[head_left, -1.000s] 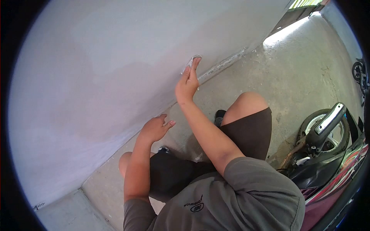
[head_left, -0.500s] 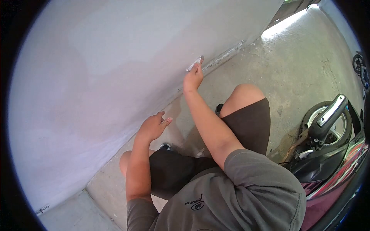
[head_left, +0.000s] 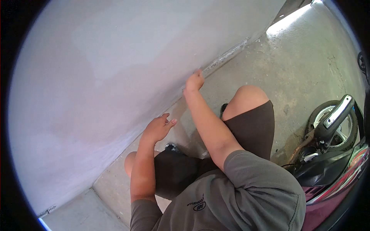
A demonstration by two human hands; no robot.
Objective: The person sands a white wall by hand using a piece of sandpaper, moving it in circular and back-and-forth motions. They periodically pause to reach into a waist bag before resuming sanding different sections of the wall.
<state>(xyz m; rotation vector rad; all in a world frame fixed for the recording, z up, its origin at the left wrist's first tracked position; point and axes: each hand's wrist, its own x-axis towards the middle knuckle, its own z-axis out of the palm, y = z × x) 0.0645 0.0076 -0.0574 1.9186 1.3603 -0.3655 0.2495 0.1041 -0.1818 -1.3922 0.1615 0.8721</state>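
My right hand [head_left: 195, 80] is closed near the foot of the pale wall [head_left: 127, 50], where the paint is worn and flaking in a strip [head_left: 227, 56]. The small flat silvery-white piece it held a moment ago is hidden behind the fingers or blurred. My left hand [head_left: 157, 128] hovers close to the wall's lower edge with thumb and fingers apart, nothing in it. Both forearms reach forward over my bent knees as I squat.
Concrete floor [head_left: 293, 77] runs along the wall toward a bright gap at the top right. To my right stands a motorbike, its rear wheel [head_left: 335, 125] and exhaust [head_left: 338, 111] close by. Another wheel [head_left: 361, 61] shows at the far right edge. A grey slab [head_left: 86, 211] lies at lower left.
My right hand has dropped slightly toward the wall's base and turned, so the silvery-white piece no longer shows. My left hand has shifted a little to the right. The view has moved slightly.
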